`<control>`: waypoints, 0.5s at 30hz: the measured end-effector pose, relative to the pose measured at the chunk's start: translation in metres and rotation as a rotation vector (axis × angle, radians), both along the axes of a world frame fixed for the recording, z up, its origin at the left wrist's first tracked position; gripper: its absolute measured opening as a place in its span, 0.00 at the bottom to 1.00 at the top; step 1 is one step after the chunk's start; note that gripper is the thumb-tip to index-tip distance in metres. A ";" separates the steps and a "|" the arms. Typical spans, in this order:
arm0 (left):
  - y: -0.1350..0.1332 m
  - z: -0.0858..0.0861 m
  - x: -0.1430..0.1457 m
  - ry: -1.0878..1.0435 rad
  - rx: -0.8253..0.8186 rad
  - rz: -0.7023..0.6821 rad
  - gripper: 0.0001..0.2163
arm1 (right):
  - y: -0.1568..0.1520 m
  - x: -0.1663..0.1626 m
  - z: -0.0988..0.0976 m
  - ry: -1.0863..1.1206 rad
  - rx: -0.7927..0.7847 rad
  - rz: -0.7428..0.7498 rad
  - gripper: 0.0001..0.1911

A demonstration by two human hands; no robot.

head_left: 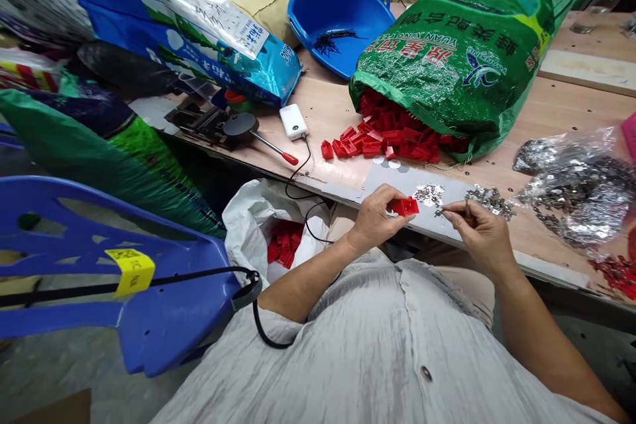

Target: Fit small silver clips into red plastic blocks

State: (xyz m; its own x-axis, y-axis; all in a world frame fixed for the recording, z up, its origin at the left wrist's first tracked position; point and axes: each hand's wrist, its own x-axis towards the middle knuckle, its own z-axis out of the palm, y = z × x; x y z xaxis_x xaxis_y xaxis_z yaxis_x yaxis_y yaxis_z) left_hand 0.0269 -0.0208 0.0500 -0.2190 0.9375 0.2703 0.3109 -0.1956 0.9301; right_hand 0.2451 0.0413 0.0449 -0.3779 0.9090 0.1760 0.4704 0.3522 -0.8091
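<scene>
My left hand point(378, 217) pinches a small red plastic housing point(410, 206) above the front edge of the workbench, its hollow side partly showing. To the right of it, my right hand point(481, 237) is closed on a small thin tool point(470, 214) with a brownish part; its exact kind is too small to make out. The fingertips are close to a pile of tiny shiny metal pieces point(429, 195) on a grey sheet point(387, 180). A second, darker heap of metal pieces point(491, 201) lies just beyond my right hand. The two hands are apart.
More red housings point(382, 136) spill from a green sack point(447, 59). Behind are a blue basin point(342, 13) and a blue bag point(199, 20). A lever press point(241, 126), a white power bank point(293, 122) with cable, a white sack point(248, 218) and a plastic bag of metal parts point(581, 192) surround me.
</scene>
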 end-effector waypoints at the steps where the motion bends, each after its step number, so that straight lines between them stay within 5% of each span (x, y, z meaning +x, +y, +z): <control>1: -0.001 0.001 0.002 0.008 0.005 -0.005 0.07 | -0.003 -0.004 0.003 0.000 0.018 0.011 0.11; 10: -0.005 0.003 0.012 -0.017 0.020 -0.060 0.07 | -0.008 -0.030 0.005 0.031 0.198 0.157 0.06; 15: -0.005 -0.005 0.014 0.183 0.194 -0.047 0.06 | -0.004 -0.029 0.000 0.025 0.266 0.238 0.06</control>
